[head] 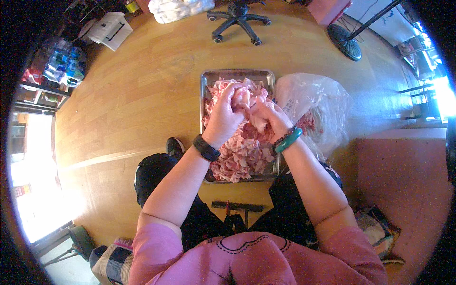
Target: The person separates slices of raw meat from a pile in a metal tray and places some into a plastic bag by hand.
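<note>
A metal tray (245,74) lies on the floor before me, heaped with pale pink pieces of raw meat (237,162). Above the heap my left hand (226,115) grips a pale, fatty piece of raw meat (242,98) between thumb and fingers. My right hand (272,115) meets it from the other side, its fingers closed on the same meat. Whether a small tool is between the fingers, I cannot tell. A clear plastic bag (317,91) lies against the tray's right side, with redder meat (310,123) showing in it.
A wheeled chair base (239,21) stands ahead on the wood-look floor. Right of it is a round stand base (345,42). A pink box-like surface (399,167) sits close on my right. At the far left are a lidded plastic box (111,31) and wrapped bottles (66,64).
</note>
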Action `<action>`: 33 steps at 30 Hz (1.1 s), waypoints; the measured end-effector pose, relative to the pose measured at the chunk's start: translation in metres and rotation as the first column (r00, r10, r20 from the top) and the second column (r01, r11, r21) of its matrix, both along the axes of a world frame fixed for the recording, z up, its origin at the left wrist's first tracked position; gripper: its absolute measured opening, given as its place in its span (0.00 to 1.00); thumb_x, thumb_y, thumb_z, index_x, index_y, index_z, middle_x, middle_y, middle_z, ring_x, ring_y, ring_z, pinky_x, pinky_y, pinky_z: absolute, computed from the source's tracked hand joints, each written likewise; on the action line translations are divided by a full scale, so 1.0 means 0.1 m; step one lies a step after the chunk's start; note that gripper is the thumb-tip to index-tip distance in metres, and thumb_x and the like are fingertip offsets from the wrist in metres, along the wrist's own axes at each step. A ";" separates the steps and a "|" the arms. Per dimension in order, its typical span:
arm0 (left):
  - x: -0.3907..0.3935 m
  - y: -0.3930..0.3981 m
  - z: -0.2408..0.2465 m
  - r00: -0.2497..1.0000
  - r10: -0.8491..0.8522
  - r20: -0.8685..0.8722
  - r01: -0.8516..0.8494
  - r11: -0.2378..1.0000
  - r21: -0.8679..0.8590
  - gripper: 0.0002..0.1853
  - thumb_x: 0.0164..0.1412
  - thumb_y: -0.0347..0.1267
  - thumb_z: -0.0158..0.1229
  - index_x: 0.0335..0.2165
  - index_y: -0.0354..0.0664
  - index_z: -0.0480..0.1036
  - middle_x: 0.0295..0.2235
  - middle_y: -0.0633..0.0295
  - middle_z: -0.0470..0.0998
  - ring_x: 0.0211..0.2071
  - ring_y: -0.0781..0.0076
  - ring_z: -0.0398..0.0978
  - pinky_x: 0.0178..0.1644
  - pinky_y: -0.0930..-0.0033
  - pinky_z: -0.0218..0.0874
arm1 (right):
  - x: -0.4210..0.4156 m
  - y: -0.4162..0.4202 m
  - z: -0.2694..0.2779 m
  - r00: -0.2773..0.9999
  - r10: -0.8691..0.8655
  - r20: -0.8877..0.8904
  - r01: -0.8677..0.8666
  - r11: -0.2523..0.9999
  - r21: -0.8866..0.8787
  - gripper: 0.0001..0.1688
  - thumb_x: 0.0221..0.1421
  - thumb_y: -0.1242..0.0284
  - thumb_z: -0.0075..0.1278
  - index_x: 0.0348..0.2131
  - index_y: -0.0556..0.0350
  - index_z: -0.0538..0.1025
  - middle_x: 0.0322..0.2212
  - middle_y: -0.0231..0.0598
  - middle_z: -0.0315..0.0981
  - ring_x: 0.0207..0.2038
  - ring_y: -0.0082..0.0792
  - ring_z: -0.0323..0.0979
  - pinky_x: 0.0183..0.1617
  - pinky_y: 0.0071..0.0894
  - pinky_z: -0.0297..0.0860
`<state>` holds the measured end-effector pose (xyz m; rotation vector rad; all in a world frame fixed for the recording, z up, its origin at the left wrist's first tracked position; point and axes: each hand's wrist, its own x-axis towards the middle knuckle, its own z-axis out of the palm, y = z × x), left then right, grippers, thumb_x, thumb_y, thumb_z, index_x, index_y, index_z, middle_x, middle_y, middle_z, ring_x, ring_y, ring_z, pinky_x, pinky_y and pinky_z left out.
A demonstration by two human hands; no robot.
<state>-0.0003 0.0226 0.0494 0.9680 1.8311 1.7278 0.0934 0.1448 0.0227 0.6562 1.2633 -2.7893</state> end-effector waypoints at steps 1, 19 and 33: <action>0.00 -0.01 -0.01 1.000 -0.009 -0.018 0.009 1.000 0.002 0.24 0.40 0.15 0.42 0.41 0.38 0.61 0.38 0.60 0.68 0.43 0.73 0.63 0.47 0.74 0.53 | 0.00 -0.03 0.03 0.999 0.002 0.034 -0.004 0.998 0.068 0.13 0.44 0.67 0.49 0.32 0.56 0.72 0.25 0.30 0.70 0.27 0.22 0.66 0.28 0.19 0.62; -0.02 -0.01 -0.05 0.966 -0.125 -0.228 0.117 0.992 -0.050 0.21 0.40 0.15 0.45 0.38 0.36 0.60 0.34 0.60 0.68 0.38 0.74 0.65 0.42 0.74 0.57 | -0.01 -0.12 0.04 0.994 -0.106 0.018 0.098 0.964 0.248 0.16 0.46 0.68 0.48 0.35 0.57 0.70 0.31 0.32 0.70 0.34 0.22 0.67 0.35 0.21 0.64; -0.02 0.01 -0.13 0.998 0.048 -0.034 -0.048 0.999 0.016 0.13 0.47 0.22 0.51 0.35 0.37 0.63 0.32 0.61 0.71 0.35 0.77 0.67 0.40 0.74 0.59 | 0.05 0.00 0.04 0.999 -0.031 0.009 0.031 0.999 0.039 0.11 0.45 0.69 0.50 0.29 0.56 0.72 0.28 0.33 0.70 0.30 0.23 0.68 0.30 0.21 0.65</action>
